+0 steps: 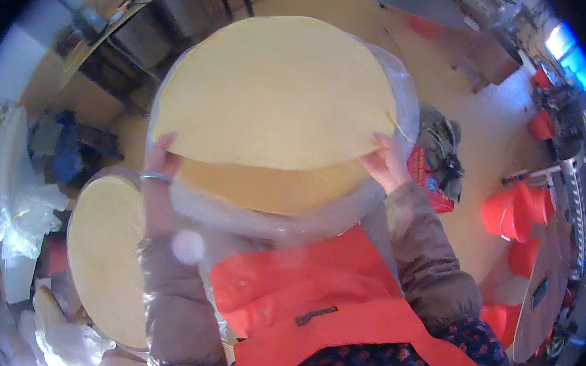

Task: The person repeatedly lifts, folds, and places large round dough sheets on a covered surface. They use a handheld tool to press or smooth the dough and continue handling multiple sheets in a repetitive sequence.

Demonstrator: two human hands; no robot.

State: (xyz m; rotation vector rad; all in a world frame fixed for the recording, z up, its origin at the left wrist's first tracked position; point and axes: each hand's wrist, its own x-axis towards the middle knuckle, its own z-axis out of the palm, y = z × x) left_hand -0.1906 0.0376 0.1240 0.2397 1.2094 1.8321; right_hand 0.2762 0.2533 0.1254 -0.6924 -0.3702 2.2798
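A large, thin, pale yellow round sheet (273, 89) lies before me, over a darker yellow round surface (272, 185) whose near part shows. Clear plastic film (400, 82) sticks out around the round stack. My left hand (165, 155), with a bangle at the wrist, pinches the sheet's near left edge. At its near right edge, my right hand (386, 163) grips the same sheet between thumb and fingers. What the stack rests on is mostly hidden.
Another pale round piece (110, 264) is at the left beside my forearm. Red buckets (507, 212) and a large flat board (541, 286) are at the right. A red bag (440, 203) is beyond my right forearm. Crumpled clear plastic (29, 213) is at the far left.
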